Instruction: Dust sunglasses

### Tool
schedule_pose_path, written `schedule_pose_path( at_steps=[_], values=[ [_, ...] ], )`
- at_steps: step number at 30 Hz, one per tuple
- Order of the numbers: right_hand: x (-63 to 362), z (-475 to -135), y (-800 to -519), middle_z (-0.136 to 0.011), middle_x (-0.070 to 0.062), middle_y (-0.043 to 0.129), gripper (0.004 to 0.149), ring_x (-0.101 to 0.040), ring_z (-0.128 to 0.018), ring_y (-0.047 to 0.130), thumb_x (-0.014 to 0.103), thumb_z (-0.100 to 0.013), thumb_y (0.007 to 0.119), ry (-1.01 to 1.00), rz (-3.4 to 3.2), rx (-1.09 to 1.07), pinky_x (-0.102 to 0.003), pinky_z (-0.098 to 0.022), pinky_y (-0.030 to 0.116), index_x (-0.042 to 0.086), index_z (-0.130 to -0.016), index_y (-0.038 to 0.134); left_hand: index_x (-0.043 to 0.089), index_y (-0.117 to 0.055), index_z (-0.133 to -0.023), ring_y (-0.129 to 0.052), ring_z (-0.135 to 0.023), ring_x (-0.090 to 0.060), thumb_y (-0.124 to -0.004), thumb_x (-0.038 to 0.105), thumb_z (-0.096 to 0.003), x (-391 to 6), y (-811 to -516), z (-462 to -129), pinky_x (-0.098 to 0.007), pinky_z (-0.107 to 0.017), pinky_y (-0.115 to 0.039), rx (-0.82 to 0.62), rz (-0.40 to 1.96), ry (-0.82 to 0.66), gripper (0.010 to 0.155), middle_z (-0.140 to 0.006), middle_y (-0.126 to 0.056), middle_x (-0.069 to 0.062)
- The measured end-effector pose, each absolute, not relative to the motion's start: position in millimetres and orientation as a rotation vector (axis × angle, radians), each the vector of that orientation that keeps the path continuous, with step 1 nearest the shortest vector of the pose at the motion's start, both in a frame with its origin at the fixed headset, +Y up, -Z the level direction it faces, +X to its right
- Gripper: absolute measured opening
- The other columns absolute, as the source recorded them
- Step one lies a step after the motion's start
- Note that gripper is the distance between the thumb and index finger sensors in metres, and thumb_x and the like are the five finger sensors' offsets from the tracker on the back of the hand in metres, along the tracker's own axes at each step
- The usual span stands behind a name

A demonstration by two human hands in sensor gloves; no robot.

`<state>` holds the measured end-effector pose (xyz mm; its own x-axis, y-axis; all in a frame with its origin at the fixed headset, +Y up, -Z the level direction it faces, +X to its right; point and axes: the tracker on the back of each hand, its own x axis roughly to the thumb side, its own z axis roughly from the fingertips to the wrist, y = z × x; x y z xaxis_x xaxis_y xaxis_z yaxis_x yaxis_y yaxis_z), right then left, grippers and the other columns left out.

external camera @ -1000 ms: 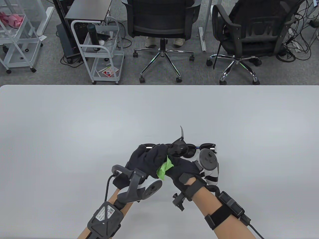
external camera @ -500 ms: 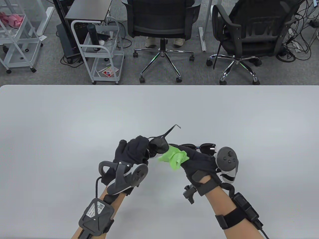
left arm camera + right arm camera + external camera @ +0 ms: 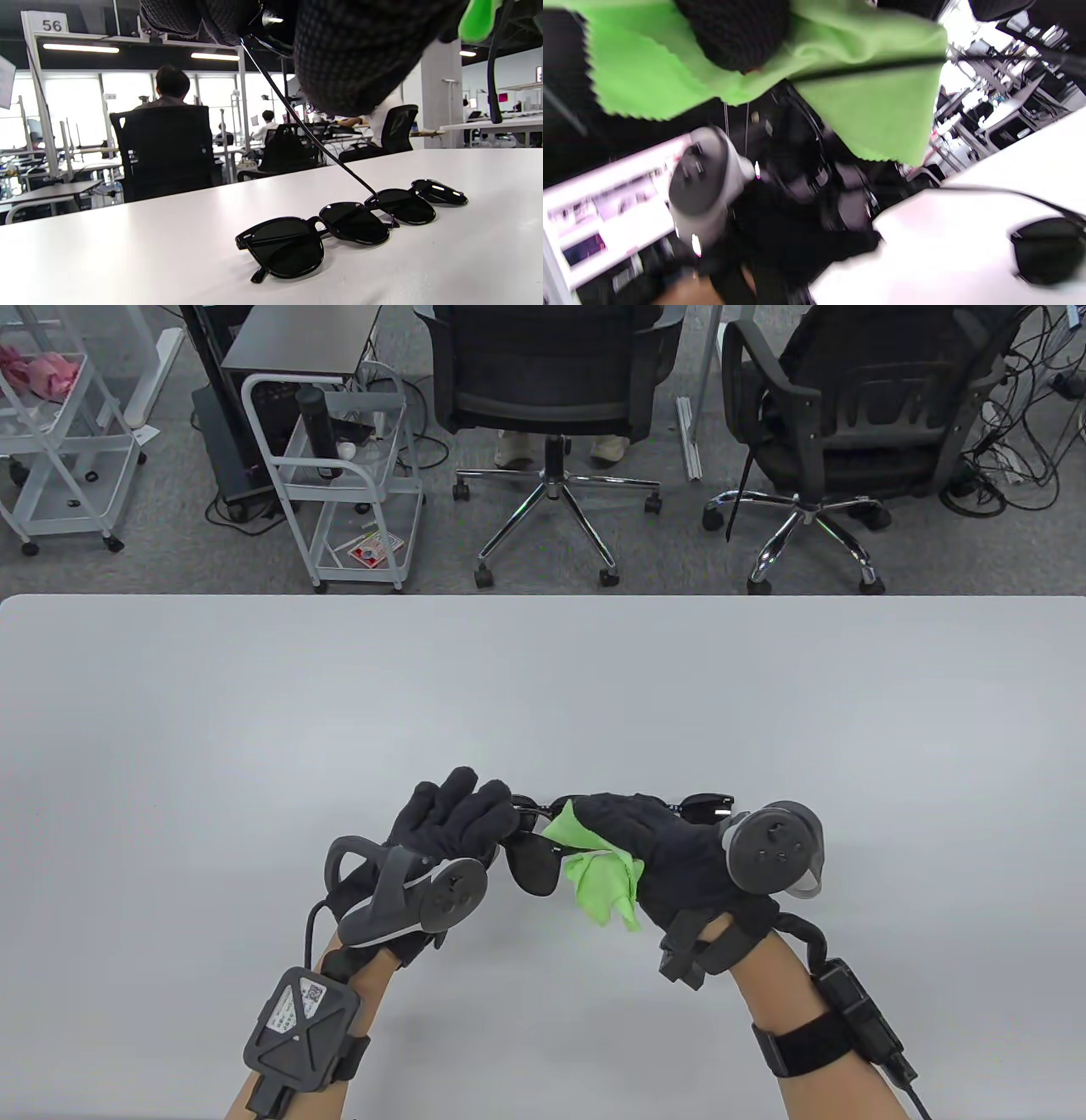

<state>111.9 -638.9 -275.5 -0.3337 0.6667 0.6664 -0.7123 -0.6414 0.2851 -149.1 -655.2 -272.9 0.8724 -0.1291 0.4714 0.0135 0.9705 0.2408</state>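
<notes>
**One pair lifted for wiping, others waiting on the table**

The left hand (image 3: 454,823) pinches one pair of sunglasses (image 3: 534,869) by the frame end and holds it above the table (image 3: 543,687), so both lens faces can be reached. The right hand (image 3: 653,848) has its fingers curled around a green cloth (image 3: 598,882) and brings it against the held pair, apparently at the arm, though the blurred right wrist view leaves the contact point unsure. Two more pairs (image 3: 339,224) lie flat just beyond the hands, probably queued for the same wipe.
</notes>
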Motion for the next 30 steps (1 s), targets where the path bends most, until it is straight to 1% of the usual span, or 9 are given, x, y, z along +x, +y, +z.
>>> schedule_pose_path(
  at_steps=[2, 5, 10, 13, 17, 20, 22, 26, 30],
  values=[
    [107, -274, -639, -0.1, -0.011, 0.084, 0.057, -0.045, -0.09, 0.082, 0.039, -0.047, 0.078, -0.062, 2.08, 1.01, -0.073, -0.061, 0.056, 0.013, -0.097, 0.075, 0.058, -0.03, -0.093, -0.062, -0.111, -0.017, -0.094, 0.042, -0.0308, -146, -654, -270, -0.042, -0.082, -0.06, 0.253, -0.113, -0.521, 0.091, -0.112, -0.041, 0.03],
    [103, -272, -638, -0.086, -0.011, 0.096, 0.049, -0.04, -0.079, 0.094, 0.037, -0.046, 0.08, -0.04, 2.057, 1.017, -0.072, -0.06, 0.061, 0.011, -0.088, 0.085, 0.059, -0.031, -0.093, -0.065, -0.111, -0.015, -0.095, 0.042, -0.0303, -141, -653, -266, -0.041, -0.082, -0.061, 0.29, -0.173, -0.543, 0.091, -0.111, -0.043, 0.031],
    [99, -273, -639, -0.072, -0.008, 0.103, 0.045, -0.035, -0.066, 0.102, 0.035, -0.042, 0.086, 0.05, 2.054, 1.074, -0.069, -0.059, 0.066, 0.01, -0.079, 0.092, 0.056, -0.034, -0.094, -0.066, -0.112, -0.017, -0.094, 0.046, -0.0301, -132, -652, -259, -0.042, -0.082, -0.059, 0.358, -0.257, -0.547, 0.088, -0.111, -0.044, 0.029],
    [101, -274, -639, -0.069, -0.008, 0.104, 0.044, -0.034, -0.064, 0.103, 0.034, -0.041, 0.087, -0.018, 2.075, 1.051, -0.069, -0.059, 0.066, 0.009, -0.077, 0.093, 0.049, -0.034, -0.1, -0.065, -0.114, -0.016, -0.091, 0.06, -0.025, -125, -648, -249, -0.048, -0.083, -0.054, 0.391, -0.182, -0.593, 0.095, -0.114, -0.044, 0.023],
    [99, -274, -640, -0.068, -0.007, 0.104, 0.044, -0.034, -0.063, 0.103, 0.035, -0.041, 0.087, -0.026, 2.1, 1.039, -0.069, -0.059, 0.067, 0.009, -0.076, 0.093, 0.047, -0.042, -0.101, -0.082, -0.105, -0.006, -0.086, 0.072, -0.0185, -111, -641, -235, -0.048, -0.084, -0.057, 0.442, -0.068, -0.642, 0.097, -0.11, -0.057, 0.021],
    [96, -274, -640, -0.066, -0.007, 0.105, 0.044, -0.032, -0.06, 0.104, 0.036, -0.041, 0.087, -0.047, 2.148, 1.039, -0.067, -0.058, 0.068, 0.009, -0.075, 0.094, 0.045, -0.051, -0.098, -0.092, -0.096, -0.003, -0.089, 0.072, -0.0198, -105, -640, -231, -0.047, -0.082, -0.063, 0.509, -0.129, -0.648, 0.091, -0.103, -0.069, 0.02],
    [96, -275, -638, -0.064, -0.007, 0.106, 0.044, -0.031, -0.057, 0.106, 0.036, -0.041, 0.086, -0.035, 2.151, 1.032, -0.067, -0.058, 0.069, 0.009, -0.075, 0.094, 0.047, -0.055, -0.096, -0.093, -0.095, -0.001, -0.091, 0.072, -0.0192, -106, -638, -234, -0.046, -0.081, -0.067, 0.5, -0.111, -0.633, 0.089, -0.101, -0.073, 0.022],
    [106, -284, -636, -0.06, -0.007, 0.107, 0.043, -0.03, -0.052, 0.107, 0.036, -0.04, 0.087, -0.03, 2.18, 1.003, -0.065, -0.058, 0.07, 0.01, -0.073, 0.096, 0.049, -0.055, -0.095, -0.092, -0.096, 0.001, -0.091, 0.071, -0.0188, -117, -633, -242, -0.044, -0.08, -0.069, 0.487, -0.054, -0.586, 0.087, -0.101, -0.073, 0.024],
    [135, -297, -645, -0.058, -0.007, 0.107, 0.043, -0.03, -0.051, 0.107, 0.035, -0.04, 0.086, 0.013, 2.198, 0.91, -0.066, -0.058, 0.07, 0.009, -0.073, 0.096, 0.051, -0.054, -0.095, -0.091, -0.097, 0.001, -0.091, 0.071, -0.0187, -141, -632, -254, -0.045, -0.08, -0.068, 0.449, 0.022, -0.518, 0.088, -0.101, -0.073, 0.025]
  ],
)
